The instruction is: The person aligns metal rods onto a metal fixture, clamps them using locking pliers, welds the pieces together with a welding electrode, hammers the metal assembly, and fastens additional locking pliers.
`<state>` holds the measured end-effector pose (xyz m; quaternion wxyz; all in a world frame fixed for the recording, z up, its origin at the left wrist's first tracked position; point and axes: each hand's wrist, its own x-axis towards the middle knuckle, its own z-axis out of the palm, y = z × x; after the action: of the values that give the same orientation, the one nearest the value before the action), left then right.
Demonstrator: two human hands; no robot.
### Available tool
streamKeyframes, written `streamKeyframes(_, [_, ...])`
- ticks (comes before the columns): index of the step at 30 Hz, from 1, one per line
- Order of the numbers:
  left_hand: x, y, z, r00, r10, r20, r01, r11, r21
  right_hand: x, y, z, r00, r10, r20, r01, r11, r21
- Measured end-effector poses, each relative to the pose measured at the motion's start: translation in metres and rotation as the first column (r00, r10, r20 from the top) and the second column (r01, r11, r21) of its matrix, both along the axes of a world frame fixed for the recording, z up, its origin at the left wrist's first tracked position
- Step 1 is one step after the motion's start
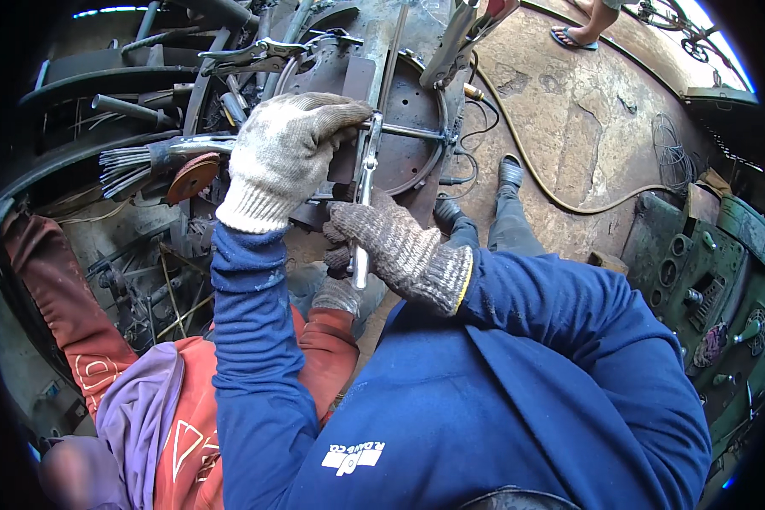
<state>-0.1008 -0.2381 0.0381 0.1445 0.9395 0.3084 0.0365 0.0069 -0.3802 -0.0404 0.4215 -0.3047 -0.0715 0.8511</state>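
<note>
My right hand (399, 248), in a dark grey-brown knit glove, is wrapped around the handles of silver locking pliers (368, 174). The jaws point away from me and meet a thin metal rod (412, 132). That rod lies crosswise over a round, holed metal plate (408, 102). My left hand (287, 146), in a whitish, soiled glove, has its fingers curled at the rod's left end beside the jaws. Its fingertips are partly hidden, so the exact grip is unclear. A flat upright bar (359, 81) stands just beyond the jaws.
At the left are a bundle of rods (127, 168), a reddish-brown disc (193, 177) and a locking clamp (263, 55). A co-worker in a red top (197, 408) is close on my left. A hose (531, 161) crosses the floor; green machinery (697, 280) stands right.
</note>
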Motion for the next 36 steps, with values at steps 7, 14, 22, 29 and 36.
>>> streamKeyframes(7, [-0.002, -0.004, -0.006, 0.997, -0.039, 0.069, 0.028, 0.987, 0.161, -0.015, -0.003, -0.022, 0.999, -0.034, 0.012, 0.034, 0.999, 0.012])
streamKeyframes(14, [0.013, -0.048, 0.023, 0.889, 0.453, 0.071, -0.431, 0.878, -0.208, -0.011, 0.003, -0.022, 0.980, 0.001, 0.200, -0.024, 0.993, 0.117])
streamKeyframes(22, [0.005, -0.079, 0.041, 0.680, 0.638, -0.362, -0.727, 0.523, -0.444, -0.017, -0.002, -0.028, 0.993, -0.049, 0.109, 0.030, 0.985, 0.170])
streamKeyframes(29, [0.013, -0.050, 0.019, 0.958, 0.278, 0.070, -0.286, 0.918, 0.275, -0.034, 0.008, -0.056, 0.945, 0.000, 0.326, -0.030, 0.996, 0.087])
streamKeyframes(36, [0.003, -0.031, -0.014, 0.975, 0.213, 0.071, -0.223, 0.950, 0.217, -0.027, 0.007, -0.051, 0.953, 0.006, 0.304, -0.056, 0.986, 0.157])
